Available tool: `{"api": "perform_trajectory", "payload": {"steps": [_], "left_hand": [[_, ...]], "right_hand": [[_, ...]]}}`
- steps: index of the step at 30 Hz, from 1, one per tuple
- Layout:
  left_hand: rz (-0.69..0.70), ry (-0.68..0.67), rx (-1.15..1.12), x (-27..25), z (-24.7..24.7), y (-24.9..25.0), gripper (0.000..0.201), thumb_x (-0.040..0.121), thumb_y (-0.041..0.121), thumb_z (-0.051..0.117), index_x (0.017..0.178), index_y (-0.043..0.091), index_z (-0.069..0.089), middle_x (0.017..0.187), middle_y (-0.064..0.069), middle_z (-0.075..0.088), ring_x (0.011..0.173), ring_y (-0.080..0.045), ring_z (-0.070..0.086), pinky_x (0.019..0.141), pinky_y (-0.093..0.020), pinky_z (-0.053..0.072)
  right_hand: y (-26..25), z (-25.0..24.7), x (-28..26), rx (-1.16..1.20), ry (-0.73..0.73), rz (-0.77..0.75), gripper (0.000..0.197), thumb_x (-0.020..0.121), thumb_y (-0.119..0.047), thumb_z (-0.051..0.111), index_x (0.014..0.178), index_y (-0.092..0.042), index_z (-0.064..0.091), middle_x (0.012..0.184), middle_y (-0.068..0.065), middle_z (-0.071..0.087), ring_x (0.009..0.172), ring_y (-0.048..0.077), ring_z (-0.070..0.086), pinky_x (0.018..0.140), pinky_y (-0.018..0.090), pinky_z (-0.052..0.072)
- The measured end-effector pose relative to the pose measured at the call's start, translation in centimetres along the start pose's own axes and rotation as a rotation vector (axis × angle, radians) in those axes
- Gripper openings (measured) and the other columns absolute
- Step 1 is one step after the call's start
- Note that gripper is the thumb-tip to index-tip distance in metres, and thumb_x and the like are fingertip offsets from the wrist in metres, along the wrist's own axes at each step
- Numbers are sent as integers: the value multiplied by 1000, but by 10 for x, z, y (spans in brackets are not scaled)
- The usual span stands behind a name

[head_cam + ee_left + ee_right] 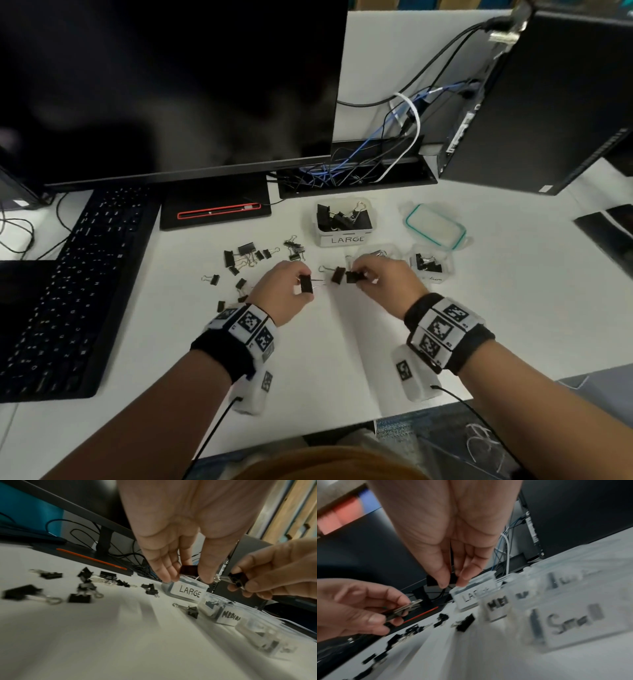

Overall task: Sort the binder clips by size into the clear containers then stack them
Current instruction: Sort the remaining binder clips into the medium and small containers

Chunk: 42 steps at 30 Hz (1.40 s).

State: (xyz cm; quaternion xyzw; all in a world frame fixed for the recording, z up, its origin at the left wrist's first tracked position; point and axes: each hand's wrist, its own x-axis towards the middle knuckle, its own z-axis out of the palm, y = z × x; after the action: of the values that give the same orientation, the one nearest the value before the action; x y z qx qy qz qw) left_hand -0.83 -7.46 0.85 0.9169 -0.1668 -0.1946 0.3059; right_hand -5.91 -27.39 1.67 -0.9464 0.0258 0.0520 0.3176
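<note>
A black clip (306,283) is pinched by the left hand (281,291), another clip (352,277) by the right hand (383,286), both raised above the white surface (342,342). Loose clips (246,255) are scattered left of the LARGE box (345,239); a third clip (338,275) lies between the hands.

You face a white laminate desk (342,359) under dim indoor light. A large dark flat-screen monitor (164,85) looms at eleven o'clock, a black keyboard (68,291) at nine, a black computer tower (541,102) at two, and tangled blue, black and white cables (394,137) at twelve.
</note>
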Motion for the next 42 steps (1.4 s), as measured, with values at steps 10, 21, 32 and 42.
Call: {"api": "perform_trajectory", "payload": {"steps": [10,21,32,42], "left_hand": [[22,-4,-17,34,26,55,36,86,14,62,120,18,54,120,-1,53,101,-10,51,86,-17,35],[32,-9,-36,59,46,87,41,86,14,62,126,16,54,126,-2,52,111,-13,52,101,-28,41],[40,-22,26,72,62,102,38,87,19,62,124,20,53,125,1,52,114,-14,50,97,-25,39],[92,-52,69,87,74,123,39,83,18,65,120,20,55,122,-1,50,113,-17,48,98,-29,40]], "right_hand": [[75,-65,2,-37,-18,117,19,86,-9,59,103,-16,64,91,-1,64,84,16,56,70,18,41],[139,-109,15,-234,-252,51,19,86,-14,63,103,-22,66,88,-14,57,93,15,57,84,23,40],[145,-109,34,-508,-368,-75,25,90,-26,55,113,-35,60,100,4,51,102,27,52,91,34,39],[158,-104,26,-496,-213,-185,32,92,-18,51,119,-27,64,121,4,55,112,26,48,95,36,41]]}}
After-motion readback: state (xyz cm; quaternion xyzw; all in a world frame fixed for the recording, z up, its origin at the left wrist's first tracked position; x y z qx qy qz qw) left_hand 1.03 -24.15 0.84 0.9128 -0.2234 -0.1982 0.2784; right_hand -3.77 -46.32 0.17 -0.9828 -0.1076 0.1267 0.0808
